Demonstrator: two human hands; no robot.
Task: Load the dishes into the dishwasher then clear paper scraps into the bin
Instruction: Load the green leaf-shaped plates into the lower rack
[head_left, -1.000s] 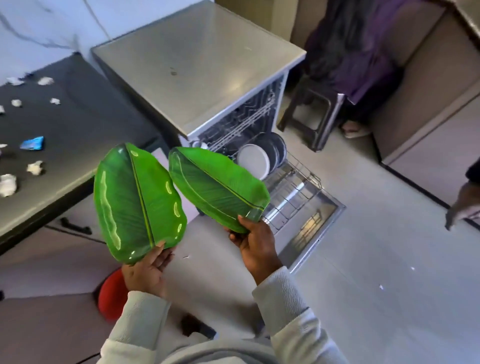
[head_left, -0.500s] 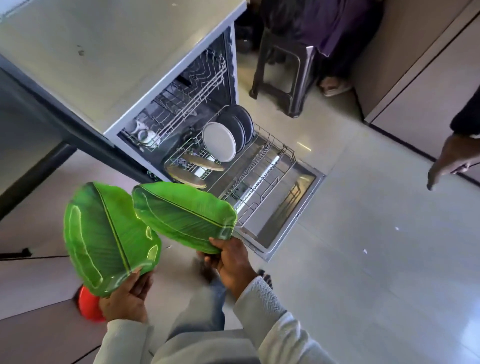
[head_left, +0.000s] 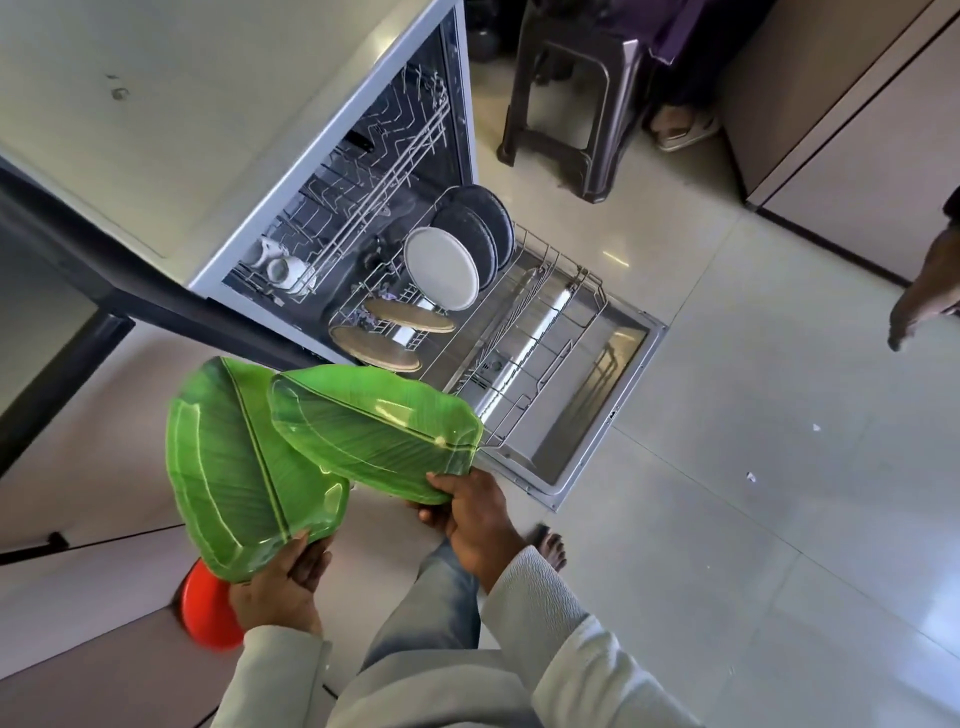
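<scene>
Head view, seemingly steep, above dishwasher (head_left: 208, 130)

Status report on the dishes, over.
Left hand grips left leaf plate, right hand grips right leaf plate. Lower rack out, front rows bare. Nothing blocking it.

Green leaf plates (head_left: 249, 467): two
Upright round plates (head_left: 441, 267): three
Tan oval dishes (head_left: 376, 349): two
White floor scraps (head_left: 750, 476): two
Stools (head_left: 571, 98): one

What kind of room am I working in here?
Probably a home kitchen: an open dishwasher with plates standing in its lower rack, and cabinets along a tiled floor. The left hand holds one leaf plate, the right hand another.
</scene>
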